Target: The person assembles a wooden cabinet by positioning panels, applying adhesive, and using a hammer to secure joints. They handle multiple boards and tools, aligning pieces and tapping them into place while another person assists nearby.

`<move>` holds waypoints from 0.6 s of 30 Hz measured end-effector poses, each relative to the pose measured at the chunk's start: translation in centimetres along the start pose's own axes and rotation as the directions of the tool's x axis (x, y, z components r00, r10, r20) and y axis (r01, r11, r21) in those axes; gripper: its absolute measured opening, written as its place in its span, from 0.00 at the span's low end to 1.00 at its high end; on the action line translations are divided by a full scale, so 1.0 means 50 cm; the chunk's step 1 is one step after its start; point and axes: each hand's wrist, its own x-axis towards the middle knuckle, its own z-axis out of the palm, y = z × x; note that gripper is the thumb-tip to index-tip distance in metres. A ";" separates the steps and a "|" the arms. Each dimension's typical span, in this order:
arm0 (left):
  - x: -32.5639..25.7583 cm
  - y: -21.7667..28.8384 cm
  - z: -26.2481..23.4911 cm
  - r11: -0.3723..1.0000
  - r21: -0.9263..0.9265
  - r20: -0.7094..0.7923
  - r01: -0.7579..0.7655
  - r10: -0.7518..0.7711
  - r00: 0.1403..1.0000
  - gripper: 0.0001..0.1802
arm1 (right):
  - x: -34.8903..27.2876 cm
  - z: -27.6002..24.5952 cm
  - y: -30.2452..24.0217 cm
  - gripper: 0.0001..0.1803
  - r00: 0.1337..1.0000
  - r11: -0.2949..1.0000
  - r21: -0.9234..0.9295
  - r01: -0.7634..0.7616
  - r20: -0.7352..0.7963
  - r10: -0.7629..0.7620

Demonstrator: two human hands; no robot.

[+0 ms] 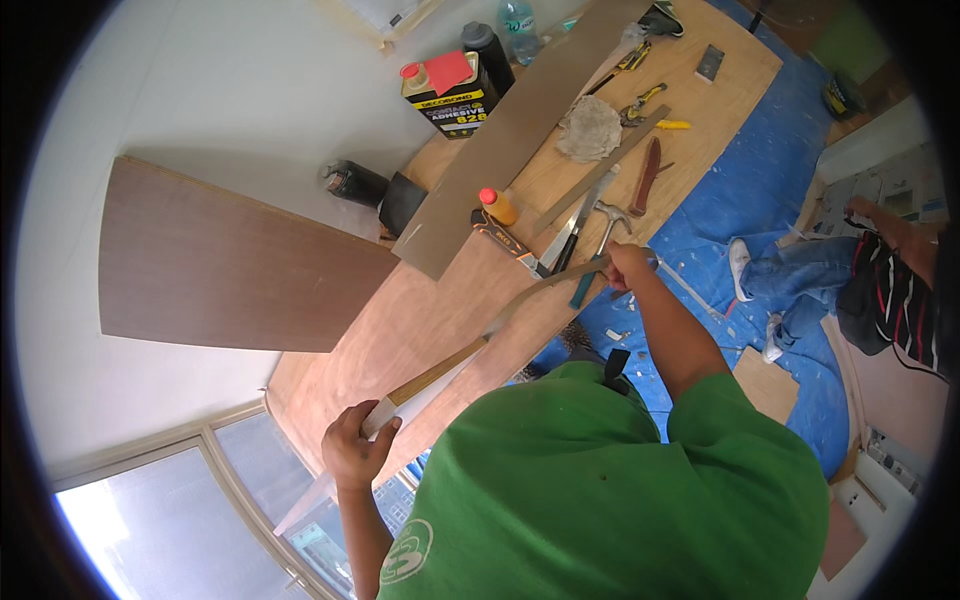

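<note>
At the lower left, my left hand (358, 442) is closed round the end of a narrow board (432, 380) with a wood-coloured edge and a white face. A thin, flexible brown edging strip (548, 282) runs from the board's far end and bows up to my right hand (628, 266), whose fingers are closed on it. Close by that hand lies a claw hammer (609, 214) with a green grip. A handsaw (505, 242) with an orange and black handle and a yellow bottle (497, 206) with a red cap sit just beyond the strip.
The wooden worktop (340, 355) also bears a long brown panel (500, 160), a crumpled rag (590, 128), snips (641, 103) and a black adhesive can (455, 112). A wide brown board (230, 255) leans at the wall. Blue sheeting (700, 215) covers the floor; another person (850, 280) is at right.
</note>
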 end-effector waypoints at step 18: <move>0.006 0.007 0.000 1.000 0.028 -0.016 -0.014 0.014 1.000 0.25 | 0.110 -0.058 0.124 0.10 0.960 0.664 0.747 -0.028 -0.164 0.226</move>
